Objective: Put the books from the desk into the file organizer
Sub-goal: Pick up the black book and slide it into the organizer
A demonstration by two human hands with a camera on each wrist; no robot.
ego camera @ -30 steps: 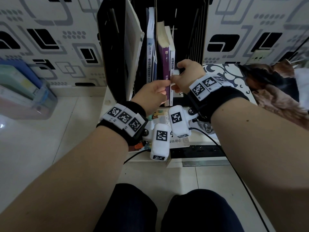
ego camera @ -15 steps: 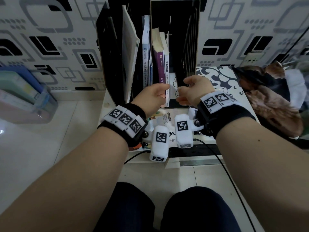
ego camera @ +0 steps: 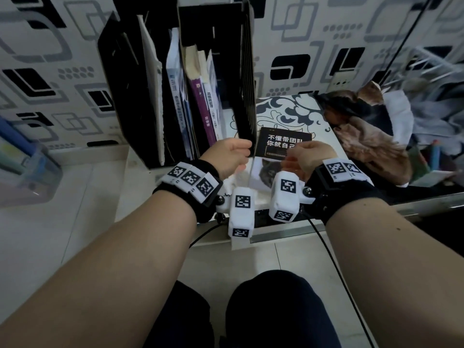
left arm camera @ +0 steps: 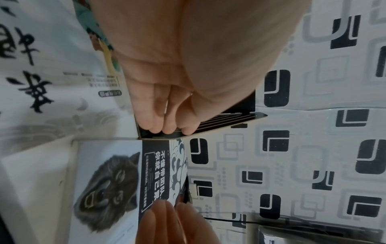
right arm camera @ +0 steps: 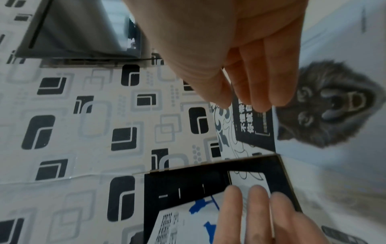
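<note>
Two hands at the organizer's right edge

Several books [ego camera: 200,106] stood upright in the black file organizer [ego camera: 120,96] at the back of the desk [ego camera: 296,109], packed into its middle compartments: a white-and-blue one, a purple-spined one and a white-spined one side by side. The rightmost compartment showed only its slatted black divider [ego camera: 247,96].

The left hand [ego camera: 227,156] was at the lower front corner of that divider; the left wrist view showed its fingertips [left arm camera: 155,122] curled against the slats, thumb beside them, gripping the panel's edge.

Just right of the organizer a book with a wolf cover [ego camera: 268,169] lay flat on the desk, its black title band [ego camera: 285,144] toward the wall and its left edge touching the base of the organizer. The right hand [ego camera: 310,156] hovered over the right part of that cover. In the right wrist view its fingers [right arm camera: 261,92] pointed loosely down toward the black band, relaxed and straight, holding nothing; whether the tips touched the cover I could not tell.

Beside the desk, to the right, lay a heap of brown fur-like fabric [ego camera: 371,136]. A translucent plastic bin [ego camera: 27,172] sat on the floor at far left.
</note>
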